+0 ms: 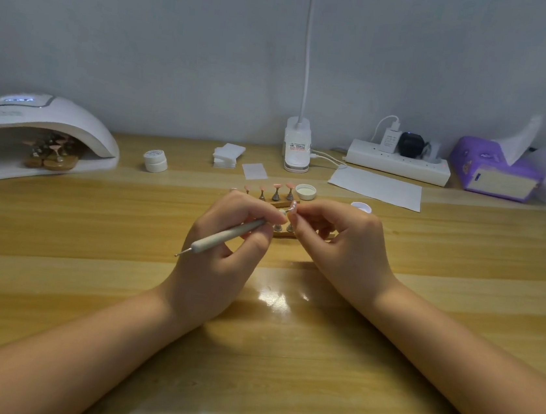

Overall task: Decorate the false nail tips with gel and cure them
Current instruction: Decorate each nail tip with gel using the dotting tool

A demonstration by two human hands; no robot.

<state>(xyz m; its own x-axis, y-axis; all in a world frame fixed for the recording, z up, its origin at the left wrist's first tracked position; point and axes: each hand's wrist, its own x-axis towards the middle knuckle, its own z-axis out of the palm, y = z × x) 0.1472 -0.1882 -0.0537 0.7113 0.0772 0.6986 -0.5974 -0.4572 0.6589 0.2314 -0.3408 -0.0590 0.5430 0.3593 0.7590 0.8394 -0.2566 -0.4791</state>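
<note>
The left grip (227,235) was clamped on a grey dotting tool (224,237), fingers and thumb curled round its shaft, with the metal point of its free end sticking out low and to that grip's left. The right grip (338,245) was closed in a pinch on a small false nail tip (293,206), held up between the two grips so that the tool's working end met it; the exact contact was too small to make out. Both forearms reached in over the wooden counter (89,254).

Just beyond the grips stood a wooden nail stand (277,200) carrying pink tips on metal posts, and a second stand (284,230) was partly hidden under the fingers. Just past the right grip lay an upturned white lid (305,192), with a small open gel pot (361,207) a little to that grip's right. Farther beyond the left grip sat a closed white jar (155,160) and a stack of white pads (226,155).

Well off to the left grip's left, a white curing lamp (35,132) was lit on top, with another stand of pink tips (53,156) inside its mouth. Far behind the grips a clip lamp base (297,145) stood against the wall; to the right of it were a sheet of paper (376,187), a power strip (399,163) and a purple tissue box (493,169).
</note>
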